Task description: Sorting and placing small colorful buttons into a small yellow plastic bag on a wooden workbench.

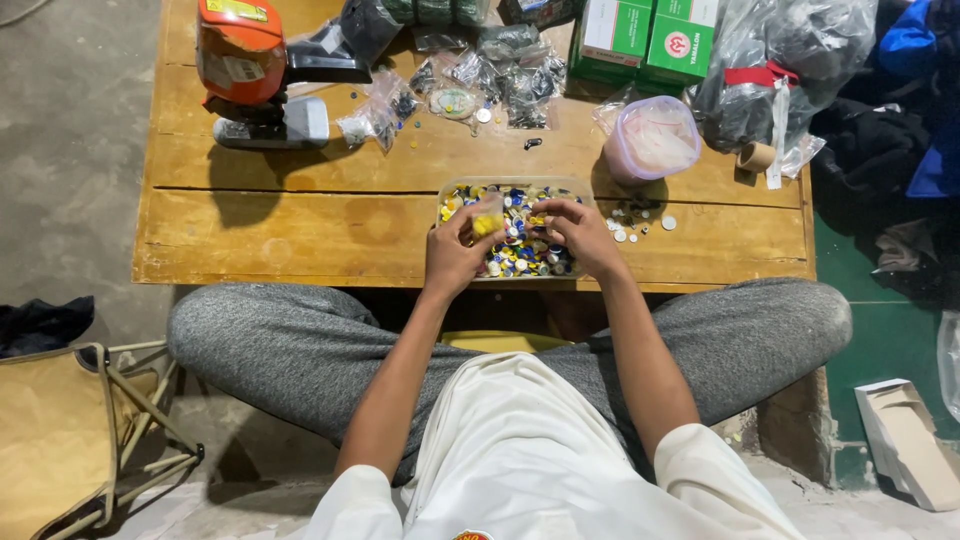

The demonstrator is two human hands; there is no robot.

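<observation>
While both hands work the tray, a tub stands near.

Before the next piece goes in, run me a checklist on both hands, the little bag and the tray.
1. Left hand grips the small clear bag with yellow pieces in it: ok.
2. Bag mouth open: cannot tell, too small to see.
3. Right hand is over the clear tray of mixed coloured pieces, fingers down among them: ok.
4. Piece pinched in the right hand: cannot tell, fingers hide it.
5. Tray sits fully on the wooden table, near its front edge: ok.
6. Loose white pieces lie outside the tray to its right: not ok.
</observation>
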